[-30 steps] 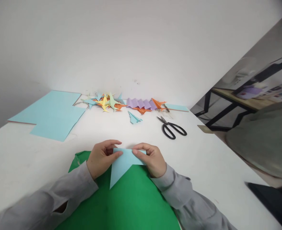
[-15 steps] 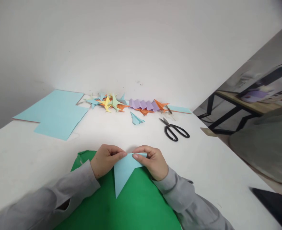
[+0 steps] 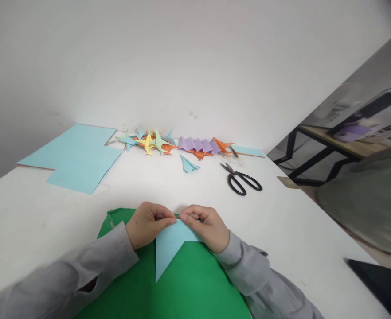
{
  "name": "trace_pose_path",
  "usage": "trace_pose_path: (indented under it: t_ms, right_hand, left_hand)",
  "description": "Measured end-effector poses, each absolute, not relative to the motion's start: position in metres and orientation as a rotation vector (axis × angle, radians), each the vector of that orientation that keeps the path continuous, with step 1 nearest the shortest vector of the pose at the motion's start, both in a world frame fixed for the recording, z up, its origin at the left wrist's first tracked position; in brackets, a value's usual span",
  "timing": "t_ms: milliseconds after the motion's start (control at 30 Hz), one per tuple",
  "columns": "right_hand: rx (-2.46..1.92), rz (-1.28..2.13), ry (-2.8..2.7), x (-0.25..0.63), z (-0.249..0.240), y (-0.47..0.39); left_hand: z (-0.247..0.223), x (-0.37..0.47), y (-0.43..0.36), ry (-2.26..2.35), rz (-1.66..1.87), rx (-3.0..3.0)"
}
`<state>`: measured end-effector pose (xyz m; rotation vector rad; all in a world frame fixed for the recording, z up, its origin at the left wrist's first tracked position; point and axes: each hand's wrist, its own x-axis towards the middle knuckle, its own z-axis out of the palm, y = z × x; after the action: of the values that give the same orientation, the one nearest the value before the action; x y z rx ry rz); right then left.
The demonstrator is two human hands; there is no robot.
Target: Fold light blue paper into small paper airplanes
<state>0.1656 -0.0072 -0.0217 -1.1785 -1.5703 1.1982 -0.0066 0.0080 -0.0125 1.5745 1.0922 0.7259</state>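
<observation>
Pale-blue paper (image 3: 169, 246), right end behind right hand (image 3: 212, 229)

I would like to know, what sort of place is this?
It is probably a papercraft workspace, at home or in a workshop; I cannot say which. Blue sheets, colourful folded paper figures and black-handled scissors lie on a white table.

On the white desk (image 3: 49, 215) in front of me, pale blue sheets (image 3: 82, 153) lie to my left. Along the wall (image 3: 182, 66) I see a heap of folded paper figures (image 3: 148, 143) beside a purple pleated strip (image 3: 197, 144). Nearer me sit a small blue paper dart (image 3: 188, 165) and black-handled scissors (image 3: 234, 173) (blades slightly parted, pointing away from me). Off to my right stands another desk (image 3: 326, 138), wood-topped and dark-legged.
</observation>
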Motion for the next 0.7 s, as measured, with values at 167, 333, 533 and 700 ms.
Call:
trace_pose_path:
  t_ms: [167,333,533,700]
  right_hand:
    - [-1.160,1.044,-1.802,0.1663,-0.0191,-0.0100]
    - [-1.144,0.999,-1.841,0.1661,-0.0183,-0.0106]
    - [-1.114,0.974,-1.888,0.1659,-0.0187,-0.0117]
    - [-1.110,1.019,-1.850,0.1646,-0.0190,-0.0122]
  left_hand:
    - [-0.0146,-0.0070,0.0088,1.073,0.705,1.621]
    - [-0.0148,-0.0061,0.0083,1.052,0.695,1.613]
    - [-0.0136,-0.0051,0.0061,0.975,0.666,1.619]
    - [-0.0129,-0.0054,0.0059,0.977,0.677,1.609]
